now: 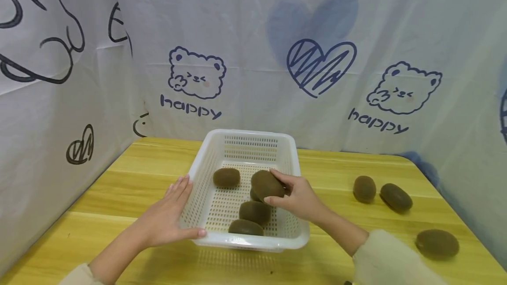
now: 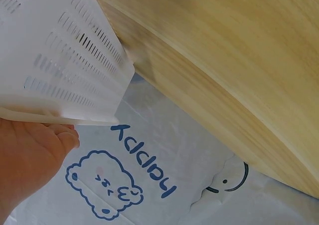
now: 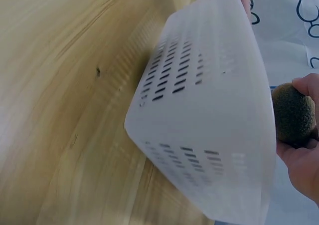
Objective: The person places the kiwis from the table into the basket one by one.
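The basket [image 1: 291, 153] looks like smooth white plastic, the table [image 1: 119, 179] glossy wood, the kiwis [image 1: 267, 184] matt and fuzzy, the backdrop [image 1: 253, 34] cloth.

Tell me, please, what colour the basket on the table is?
The basket is white with slotted perforations; the head view shows it best.

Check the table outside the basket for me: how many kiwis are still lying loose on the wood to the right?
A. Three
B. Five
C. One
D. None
A: the head view shows three kiwis on the table right of the white basket: two side by side, kiwi and kiwi, and one nearer the edge, while the right hand holds another kiwi over the basket.
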Tool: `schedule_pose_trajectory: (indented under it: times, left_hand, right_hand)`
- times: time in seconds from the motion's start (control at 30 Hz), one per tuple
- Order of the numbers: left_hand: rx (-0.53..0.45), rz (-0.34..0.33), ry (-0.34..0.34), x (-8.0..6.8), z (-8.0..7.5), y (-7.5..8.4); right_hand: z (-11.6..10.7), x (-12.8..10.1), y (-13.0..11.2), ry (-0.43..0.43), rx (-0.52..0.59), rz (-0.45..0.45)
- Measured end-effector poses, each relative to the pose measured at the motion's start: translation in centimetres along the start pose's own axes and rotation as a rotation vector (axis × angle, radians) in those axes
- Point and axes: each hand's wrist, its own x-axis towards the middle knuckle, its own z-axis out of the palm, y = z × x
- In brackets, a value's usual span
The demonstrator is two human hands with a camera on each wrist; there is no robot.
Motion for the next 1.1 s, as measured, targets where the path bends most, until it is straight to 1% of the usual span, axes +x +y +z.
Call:
schedule_pose_trajectory:
  times: [0.1, 0.3, 0.43, 0.53, 0.67, 0.8, 1.0, 1.1]
  left_hand:
    - [-0.003, -0.001, 0.002, -0.1, 0.0, 0.0]
    - [0.003, -0.005, 0.004, -0.1, 0.0, 0.0]
    - [0.002, -0.01, 0.002, -0.1, 0.1, 0.0]
    - [0.002, -0.008, 0.002, -0.2, 0.1, 0.0]
    - [0.009, -0.006, 0.0, -0.1, 0.2, -0.1]
    - [0.012, -0.005, -0.004, -0.1, 0.3, -0.1]
    - [0.001, -0.005, -0.016, -0.1, 0.3, -0.1]
    - [0.007, -0.004, -0.016, -0.1, 0.3, -0.1]
  right_hand:
    - [0.9, 0.5, -0.2, -0.02, -0.014, -0.007]
    - [2.9, 1.3, -0.7, -0.069, -0.065, 0.021]
    - [4.1, 2.1, -1.2, -0.109, -0.102, 0.004]
    - [5.1, 2.5, -1.7, -0.143, -0.14, 0.012]
    - [6.4, 3.1, -2.2, -0.214, -0.152, 0.031]
    - [7.7, 3.7, -2.5, -0.284, -0.175, 0.032]
    - [9.2, 4.5, -2.8, -0.371, -0.308, -0.004]
    - [10.1, 4.7, -2.9, -0.394, -0.36, 0.008]
